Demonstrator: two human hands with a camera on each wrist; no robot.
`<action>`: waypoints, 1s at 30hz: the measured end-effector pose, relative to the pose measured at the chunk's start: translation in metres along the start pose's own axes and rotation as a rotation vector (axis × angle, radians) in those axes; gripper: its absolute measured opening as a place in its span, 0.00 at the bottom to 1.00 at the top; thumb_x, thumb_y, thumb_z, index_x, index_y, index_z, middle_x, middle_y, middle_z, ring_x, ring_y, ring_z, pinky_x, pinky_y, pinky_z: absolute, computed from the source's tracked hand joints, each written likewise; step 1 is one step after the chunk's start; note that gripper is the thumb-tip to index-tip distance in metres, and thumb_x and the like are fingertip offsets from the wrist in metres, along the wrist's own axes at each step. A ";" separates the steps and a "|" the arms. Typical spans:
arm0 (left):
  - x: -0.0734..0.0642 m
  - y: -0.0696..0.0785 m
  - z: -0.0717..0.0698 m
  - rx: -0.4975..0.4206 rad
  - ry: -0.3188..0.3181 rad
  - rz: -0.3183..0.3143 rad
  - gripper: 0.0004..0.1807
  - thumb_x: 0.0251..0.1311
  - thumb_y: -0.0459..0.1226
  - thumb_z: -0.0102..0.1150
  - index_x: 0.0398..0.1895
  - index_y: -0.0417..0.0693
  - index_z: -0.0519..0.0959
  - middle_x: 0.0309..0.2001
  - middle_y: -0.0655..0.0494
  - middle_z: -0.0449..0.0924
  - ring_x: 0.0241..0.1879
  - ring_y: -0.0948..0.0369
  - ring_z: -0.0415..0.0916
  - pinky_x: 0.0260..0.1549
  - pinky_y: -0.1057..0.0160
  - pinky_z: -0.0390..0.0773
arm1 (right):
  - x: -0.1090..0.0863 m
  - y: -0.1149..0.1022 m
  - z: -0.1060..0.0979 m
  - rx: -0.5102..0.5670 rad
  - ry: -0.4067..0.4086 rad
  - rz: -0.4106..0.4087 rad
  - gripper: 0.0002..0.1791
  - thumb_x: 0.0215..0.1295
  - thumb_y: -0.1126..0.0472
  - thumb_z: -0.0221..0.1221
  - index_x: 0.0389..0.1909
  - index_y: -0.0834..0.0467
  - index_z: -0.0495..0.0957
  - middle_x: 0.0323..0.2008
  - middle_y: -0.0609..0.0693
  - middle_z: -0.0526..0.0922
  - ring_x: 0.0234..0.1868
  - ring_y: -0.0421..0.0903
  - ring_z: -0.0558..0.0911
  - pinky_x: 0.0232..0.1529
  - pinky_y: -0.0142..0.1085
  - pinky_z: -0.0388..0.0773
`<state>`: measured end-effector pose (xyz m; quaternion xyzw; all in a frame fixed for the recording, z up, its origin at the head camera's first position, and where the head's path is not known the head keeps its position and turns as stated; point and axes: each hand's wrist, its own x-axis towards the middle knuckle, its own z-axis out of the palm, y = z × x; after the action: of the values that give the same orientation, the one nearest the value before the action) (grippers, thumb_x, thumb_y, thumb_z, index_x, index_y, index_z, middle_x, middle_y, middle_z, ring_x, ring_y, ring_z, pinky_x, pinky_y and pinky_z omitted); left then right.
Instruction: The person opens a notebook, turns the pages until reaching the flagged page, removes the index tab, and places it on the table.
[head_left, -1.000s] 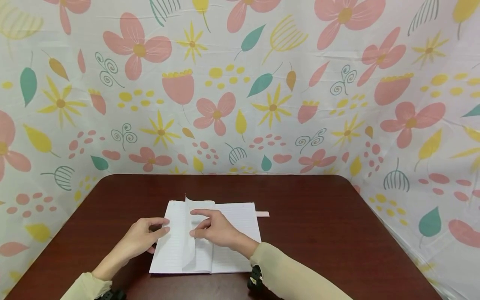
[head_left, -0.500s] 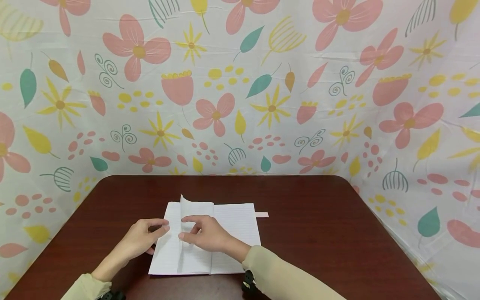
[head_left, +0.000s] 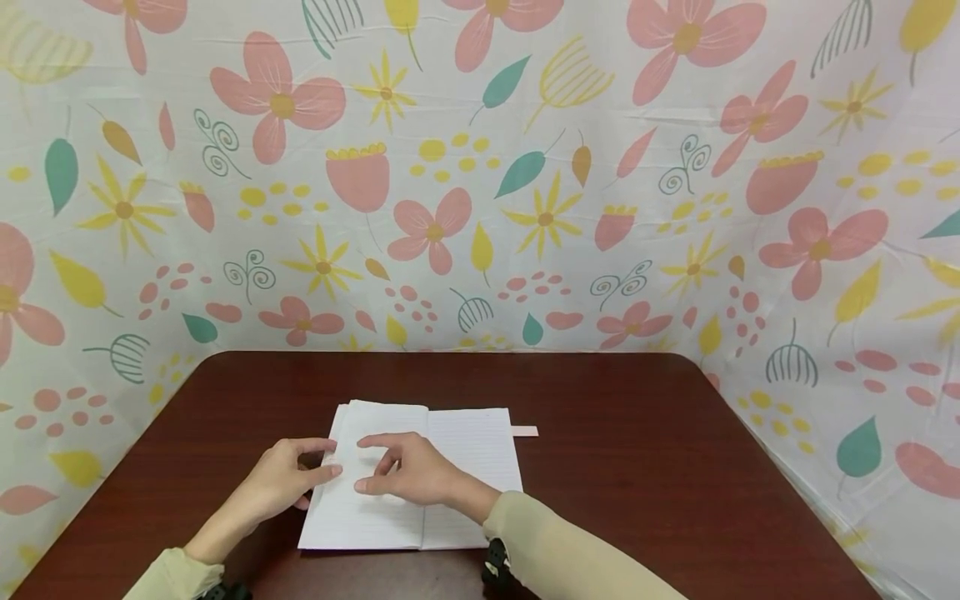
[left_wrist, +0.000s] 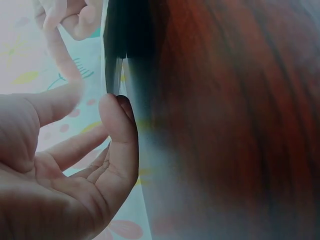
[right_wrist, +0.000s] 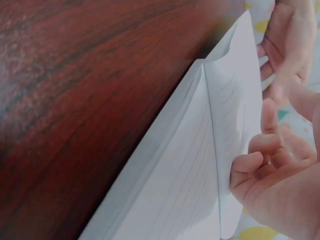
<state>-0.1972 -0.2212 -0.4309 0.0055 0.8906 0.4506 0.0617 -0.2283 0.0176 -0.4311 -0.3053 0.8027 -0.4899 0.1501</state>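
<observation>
An open notebook (head_left: 472,450) with white lined pages lies on the table. At its left edge my left hand (head_left: 281,479) holds the side, its thumb over the left page and other fingers by the edge; in the left wrist view a fingertip (left_wrist: 117,115) meets that edge. Over the left page my right hand (head_left: 416,468) hovers or rests lightly, thumb and index finger apart with nothing seen between them. Its other fingers (right_wrist: 247,162) are loosely bent in the right wrist view. The left page (right_wrist: 232,100) bulges slightly near the spine.
A pale pink tab (head_left: 525,431) sticks out from the notebook's right side. The dark brown table (head_left: 637,467) extends around it. Behind and beside the table hangs a floral-patterned cloth (head_left: 480,208).
A raised page has come down onto the left side and now lies nearly flat. My right hand has moved left with it. The left hand has stayed at the notebook's edge.
</observation>
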 end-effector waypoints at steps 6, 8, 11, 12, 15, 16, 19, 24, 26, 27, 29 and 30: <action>-0.002 -0.001 0.000 -0.013 -0.008 0.011 0.30 0.55 0.28 0.77 0.63 0.35 0.80 0.41 0.48 0.85 0.21 0.54 0.79 0.23 0.56 0.82 | -0.002 0.001 -0.005 0.044 0.026 0.009 0.29 0.63 0.61 0.75 0.66 0.59 0.81 0.27 0.42 0.86 0.18 0.36 0.74 0.24 0.28 0.71; -0.002 -0.002 0.000 -0.015 -0.007 0.019 0.31 0.53 0.27 0.76 0.64 0.35 0.80 0.47 0.45 0.84 0.22 0.54 0.80 0.23 0.55 0.82 | -0.004 0.000 -0.007 0.042 0.032 0.008 0.29 0.63 0.61 0.75 0.65 0.58 0.81 0.27 0.43 0.86 0.20 0.36 0.74 0.25 0.28 0.71; -0.002 -0.002 0.000 -0.021 -0.008 0.025 0.33 0.53 0.27 0.77 0.65 0.35 0.79 0.53 0.42 0.81 0.25 0.55 0.82 0.24 0.55 0.83 | -0.008 -0.003 -0.012 0.035 0.033 0.005 0.28 0.64 0.61 0.75 0.65 0.59 0.82 0.28 0.43 0.86 0.21 0.37 0.76 0.26 0.28 0.71; -0.002 -0.002 -0.001 -0.024 -0.008 0.026 0.33 0.52 0.26 0.76 0.65 0.35 0.79 0.53 0.41 0.81 0.26 0.55 0.82 0.24 0.55 0.84 | -0.010 -0.003 -0.014 0.027 0.035 0.003 0.28 0.64 0.61 0.74 0.64 0.59 0.82 0.28 0.43 0.86 0.21 0.37 0.76 0.26 0.28 0.71; -0.002 -0.001 -0.001 -0.025 -0.007 0.028 0.35 0.52 0.26 0.76 0.66 0.35 0.78 0.54 0.40 0.80 0.26 0.55 0.82 0.24 0.55 0.84 | -0.015 -0.004 -0.022 -0.004 0.035 0.000 0.27 0.65 0.61 0.74 0.64 0.60 0.82 0.28 0.43 0.85 0.23 0.37 0.77 0.27 0.29 0.72; -0.003 -0.001 -0.001 -0.024 -0.006 0.026 0.35 0.52 0.26 0.76 0.67 0.35 0.78 0.54 0.40 0.79 0.26 0.55 0.82 0.24 0.55 0.84 | -0.017 -0.003 -0.025 -0.017 0.035 -0.001 0.26 0.65 0.61 0.73 0.64 0.60 0.82 0.28 0.43 0.85 0.23 0.37 0.77 0.27 0.29 0.72; -0.003 0.000 -0.001 -0.022 -0.010 0.024 0.36 0.52 0.25 0.76 0.68 0.36 0.78 0.55 0.40 0.79 0.24 0.54 0.81 0.24 0.55 0.83 | -0.025 0.000 -0.035 -0.052 0.036 0.003 0.26 0.66 0.61 0.73 0.64 0.60 0.82 0.28 0.43 0.85 0.24 0.38 0.77 0.27 0.30 0.72; -0.002 0.000 -0.002 -0.023 -0.022 0.024 0.34 0.52 0.26 0.76 0.66 0.37 0.79 0.56 0.41 0.79 0.22 0.53 0.80 0.25 0.55 0.83 | -0.038 0.007 -0.053 -0.120 0.058 0.009 0.26 0.66 0.60 0.72 0.64 0.61 0.82 0.29 0.42 0.84 0.26 0.41 0.78 0.28 0.31 0.73; -0.003 0.001 -0.003 -0.025 -0.024 0.021 0.33 0.53 0.26 0.76 0.65 0.38 0.80 0.57 0.41 0.80 0.23 0.53 0.81 0.26 0.55 0.83 | -0.043 0.009 -0.060 -0.147 0.069 0.005 0.25 0.66 0.60 0.72 0.63 0.61 0.82 0.29 0.42 0.84 0.26 0.42 0.78 0.29 0.32 0.74; -0.003 0.001 -0.003 -0.026 -0.023 0.017 0.33 0.53 0.26 0.76 0.65 0.38 0.80 0.57 0.42 0.80 0.23 0.53 0.81 0.26 0.55 0.83 | -0.045 0.010 -0.064 -0.157 0.072 0.003 0.25 0.66 0.60 0.72 0.63 0.61 0.82 0.29 0.42 0.83 0.26 0.42 0.78 0.28 0.32 0.74; -0.003 0.001 -0.003 -0.027 -0.022 0.014 0.33 0.52 0.26 0.76 0.65 0.38 0.80 0.57 0.41 0.80 0.24 0.53 0.81 0.26 0.55 0.83 | -0.050 0.012 -0.070 -0.176 0.076 0.000 0.25 0.67 0.60 0.72 0.63 0.62 0.82 0.29 0.43 0.83 0.24 0.42 0.77 0.28 0.33 0.74; -0.003 0.001 -0.004 -0.026 -0.022 0.014 0.32 0.52 0.26 0.76 0.65 0.38 0.80 0.57 0.41 0.80 0.24 0.54 0.81 0.26 0.55 0.83 | -0.053 0.012 -0.073 -0.183 0.077 -0.001 0.25 0.67 0.60 0.72 0.64 0.62 0.82 0.29 0.43 0.83 0.23 0.41 0.76 0.28 0.33 0.74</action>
<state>-0.1944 -0.2238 -0.4277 0.0160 0.8837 0.4627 0.0684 -0.2313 0.1065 -0.4103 -0.2993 0.8491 -0.4258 0.0904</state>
